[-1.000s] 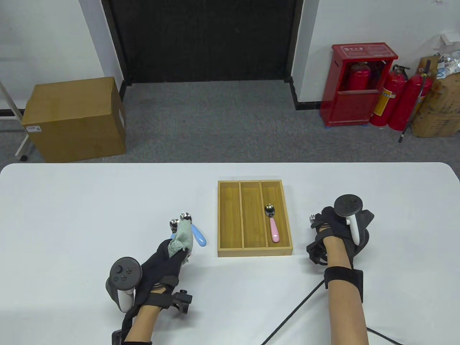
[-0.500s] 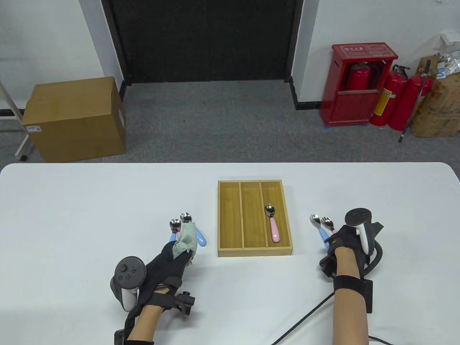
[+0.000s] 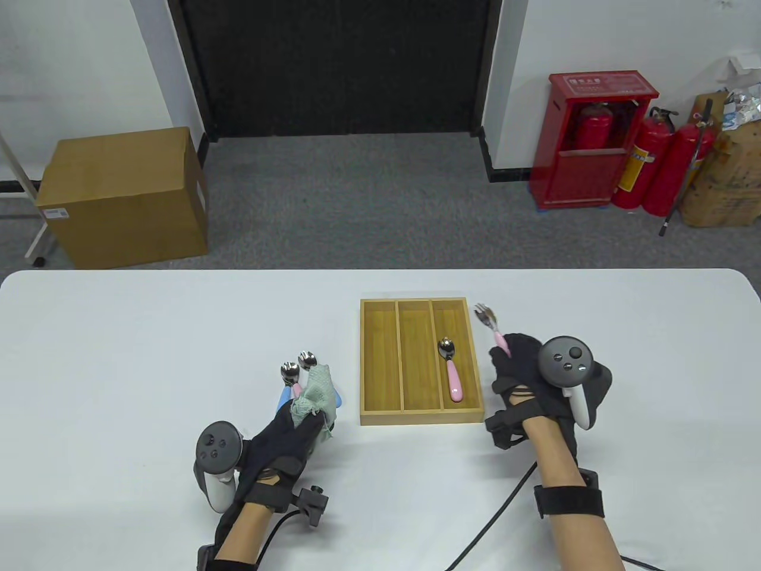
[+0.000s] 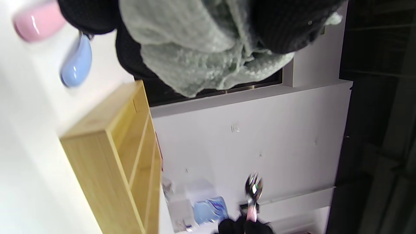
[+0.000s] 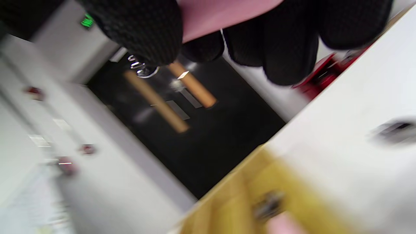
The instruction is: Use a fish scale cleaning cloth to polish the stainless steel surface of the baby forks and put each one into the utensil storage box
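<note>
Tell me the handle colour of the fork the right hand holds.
Pink; the fork handle shows best in the right wrist view.

White table [image 3: 119,357] on my feed, wooden storage box [image 3: 380,419] at its middle.
I see two baby utensils [image 3: 297,372] lying side by side left of the box.

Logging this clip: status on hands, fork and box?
Right hand grips pink-handled fork, raised beside storage box. Left hand holds cleaning cloth. Nothing blocking the box.
</note>
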